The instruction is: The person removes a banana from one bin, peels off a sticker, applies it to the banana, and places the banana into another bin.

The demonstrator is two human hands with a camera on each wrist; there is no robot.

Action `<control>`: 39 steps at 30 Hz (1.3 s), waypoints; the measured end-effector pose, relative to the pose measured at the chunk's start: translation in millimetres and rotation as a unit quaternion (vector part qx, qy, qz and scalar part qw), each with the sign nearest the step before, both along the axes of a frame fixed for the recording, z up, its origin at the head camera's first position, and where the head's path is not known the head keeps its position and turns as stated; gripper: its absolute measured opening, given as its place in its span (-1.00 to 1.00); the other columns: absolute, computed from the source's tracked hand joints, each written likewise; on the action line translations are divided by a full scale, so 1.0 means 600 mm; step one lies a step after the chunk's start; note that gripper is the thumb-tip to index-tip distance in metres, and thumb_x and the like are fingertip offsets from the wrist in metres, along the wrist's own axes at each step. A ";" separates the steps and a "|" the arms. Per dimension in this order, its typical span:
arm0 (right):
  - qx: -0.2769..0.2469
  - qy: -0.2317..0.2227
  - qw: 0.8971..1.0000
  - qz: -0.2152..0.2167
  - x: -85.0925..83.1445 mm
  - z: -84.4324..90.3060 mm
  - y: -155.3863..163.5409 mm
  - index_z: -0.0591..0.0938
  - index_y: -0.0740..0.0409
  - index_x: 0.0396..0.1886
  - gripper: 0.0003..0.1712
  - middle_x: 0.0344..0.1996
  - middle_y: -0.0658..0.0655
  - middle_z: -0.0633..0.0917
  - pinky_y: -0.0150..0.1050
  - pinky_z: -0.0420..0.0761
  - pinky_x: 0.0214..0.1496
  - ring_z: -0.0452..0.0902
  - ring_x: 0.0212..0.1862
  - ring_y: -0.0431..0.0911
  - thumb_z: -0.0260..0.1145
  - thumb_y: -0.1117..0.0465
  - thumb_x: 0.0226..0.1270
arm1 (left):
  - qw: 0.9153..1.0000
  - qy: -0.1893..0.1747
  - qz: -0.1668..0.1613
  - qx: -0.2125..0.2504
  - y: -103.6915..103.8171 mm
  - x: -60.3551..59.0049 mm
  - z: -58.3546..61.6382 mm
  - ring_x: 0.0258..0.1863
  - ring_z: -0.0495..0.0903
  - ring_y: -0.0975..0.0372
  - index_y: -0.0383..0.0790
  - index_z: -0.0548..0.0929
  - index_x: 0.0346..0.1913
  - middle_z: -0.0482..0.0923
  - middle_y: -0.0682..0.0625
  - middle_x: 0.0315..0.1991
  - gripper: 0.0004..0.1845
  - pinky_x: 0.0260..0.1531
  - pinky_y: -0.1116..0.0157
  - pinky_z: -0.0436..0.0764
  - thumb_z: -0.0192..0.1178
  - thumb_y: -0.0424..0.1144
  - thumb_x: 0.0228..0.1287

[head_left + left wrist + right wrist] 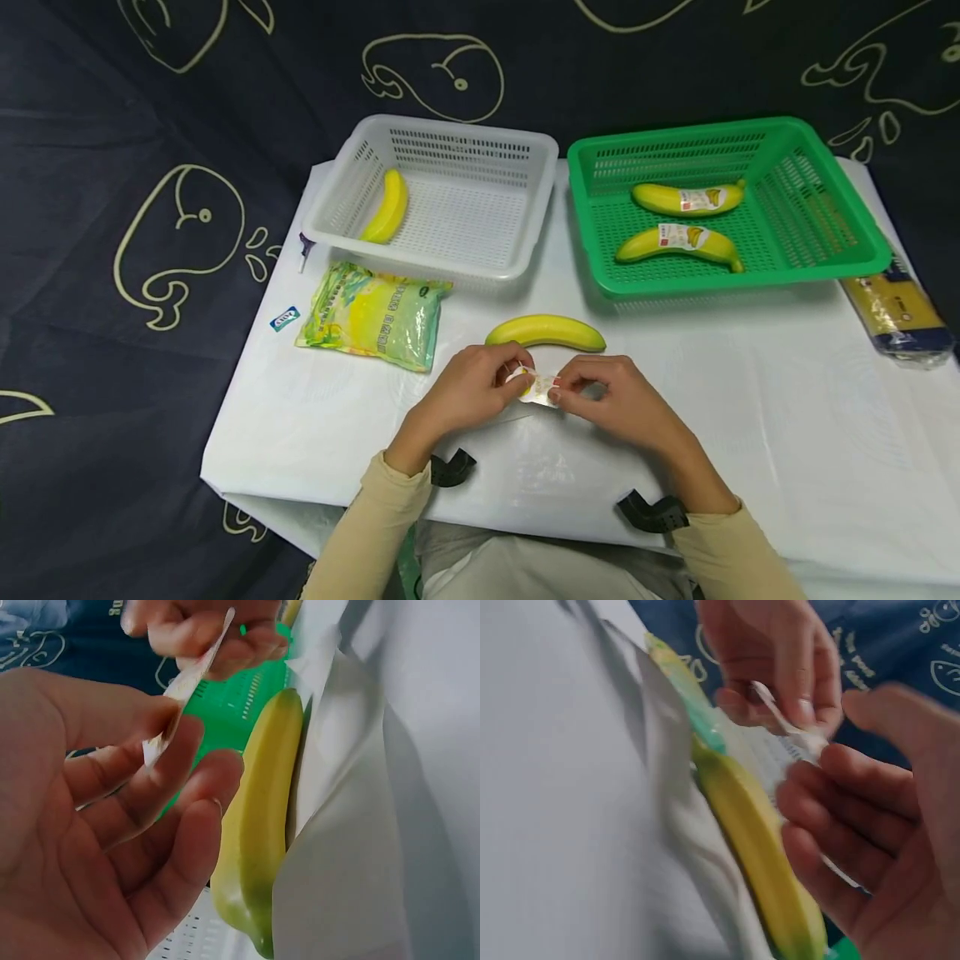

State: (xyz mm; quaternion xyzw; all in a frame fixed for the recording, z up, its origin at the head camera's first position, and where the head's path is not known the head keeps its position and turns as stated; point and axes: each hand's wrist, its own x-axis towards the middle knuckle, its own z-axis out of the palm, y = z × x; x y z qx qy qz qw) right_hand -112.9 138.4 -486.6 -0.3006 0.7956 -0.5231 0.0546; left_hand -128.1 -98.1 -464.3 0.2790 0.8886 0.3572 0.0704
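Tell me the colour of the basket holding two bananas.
Green basket; the head view shows it best.

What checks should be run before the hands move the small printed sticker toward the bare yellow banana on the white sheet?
1. Small printed sticker pinched by both the left hand and the right hand: ok.
2. Sticker peeled free of its backing: cannot tell.
3. Bare yellow banana lies unlabelled just beyond the hands: ok.
4. Banana held steady: not ok, neither hand touches it.
5. Green plastic basket, holding two labelled bananas, has room: ok.
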 end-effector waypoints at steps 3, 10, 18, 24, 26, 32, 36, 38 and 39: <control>0.009 -0.003 0.996 -0.088 -0.002 0.001 -0.015 0.65 -0.07 -0.42 -0.86 -0.50 -0.17 0.63 -0.29 0.58 -0.33 0.56 -0.43 -0.25 0.49 0.17 0.12 | 1.000 0.002 0.011 0.000 0.002 -0.005 0.000 -0.56 0.39 0.38 0.03 0.60 -0.19 0.42 0.19 -0.53 -0.88 -0.46 0.35 0.42 0.24 -0.08 0.29; -0.049 -0.033 0.987 -0.147 -0.018 0.032 -0.029 0.56 0.31 -0.23 -0.77 -0.44 0.18 0.65 -0.35 0.57 -0.40 0.58 -0.42 -0.01 0.41 0.48 0.12 | 0.998 -0.003 0.063 0.002 0.015 -0.029 -0.004 -0.54 0.39 0.33 -0.08 0.62 -0.08 0.42 0.14 -0.52 -0.79 -0.44 0.33 0.40 0.28 -0.17 0.24; 0.017 -0.056 0.980 -0.191 -0.061 -0.002 -0.020 0.56 0.20 -0.08 -0.70 -0.46 0.01 0.67 -0.37 0.48 -0.45 0.51 -0.46 -0.12 0.40 0.27 0.23 | 0.990 0.011 0.138 -0.017 0.031 -0.052 -0.019 -0.54 0.45 0.30 -0.06 0.66 -0.13 0.52 0.17 -0.49 -0.85 -0.48 0.30 0.43 0.26 -0.19 0.25; 0.040 -0.020 0.976 -0.215 -0.078 -0.006 -0.028 0.55 0.15 -0.15 -0.77 -0.46 -0.01 0.63 -0.34 0.41 -0.43 0.45 -0.45 -0.13 0.37 0.21 0.26 | 0.974 0.139 0.164 -0.067 0.044 -0.057 -0.025 -0.55 0.55 0.24 -0.10 0.68 -0.15 0.62 0.09 -0.43 -0.86 -0.60 0.20 0.49 0.19 -0.18 0.32; 0.045 0.007 0.975 -0.218 -0.084 -0.005 -0.029 0.55 0.12 -0.17 -0.80 -0.44 -0.01 0.61 -0.30 0.42 -0.40 0.46 -0.42 -0.15 0.35 0.21 0.27 | 0.967 0.174 0.169 -0.073 0.050 -0.060 -0.025 -0.54 0.57 0.23 -0.10 0.67 -0.15 0.64 0.09 -0.41 -0.86 -0.62 0.19 0.50 0.21 -0.18 0.29; 0.068 0.041 0.976 -0.204 -0.102 -0.011 -0.024 0.55 0.09 -0.17 -0.86 -0.42 -0.01 0.59 -0.25 0.38 -0.37 0.41 -0.42 -0.15 0.29 0.23 0.31 | 0.963 0.206 0.168 -0.035 0.057 -0.065 -0.032 -0.48 0.56 0.24 -0.10 0.63 -0.02 0.60 0.08 -0.42 -0.75 -0.56 0.21 0.51 0.25 -0.23 0.24; 0.076 0.017 0.979 -0.188 -0.109 -0.015 -0.024 0.55 0.09 -0.11 -0.82 -0.42 -0.01 0.60 -0.25 0.35 -0.42 0.38 -0.48 -0.13 0.28 0.20 0.33 | 0.963 0.209 0.172 -0.008 0.049 -0.064 -0.046 -0.43 0.52 0.22 -0.09 0.66 -0.06 0.61 0.11 -0.35 -0.77 -0.50 0.23 0.50 0.29 -0.25 0.21; 0.077 0.012 0.980 -0.184 -0.110 -0.015 -0.024 0.55 0.09 -0.11 -0.82 -0.42 -0.01 0.60 -0.25 0.36 -0.43 0.38 -0.50 -0.13 0.28 0.19 0.33 | 0.962 0.210 0.176 -0.004 0.045 -0.063 -0.052 -0.42 0.50 0.21 -0.09 0.68 -0.08 0.63 0.12 -0.32 -0.79 -0.51 0.24 0.48 0.30 -0.24 0.21; 0.079 0.009 0.980 -0.183 -0.110 -0.014 -0.024 0.55 0.09 -0.12 -0.82 -0.42 -0.01 0.60 -0.25 0.36 -0.43 0.39 -0.49 -0.13 0.28 0.19 0.33 | 0.962 0.209 0.176 -0.002 0.044 -0.063 -0.054 -0.42 0.49 0.20 -0.09 0.68 -0.09 0.63 0.12 -0.30 -0.80 -0.51 0.24 0.47 0.30 -0.24 0.21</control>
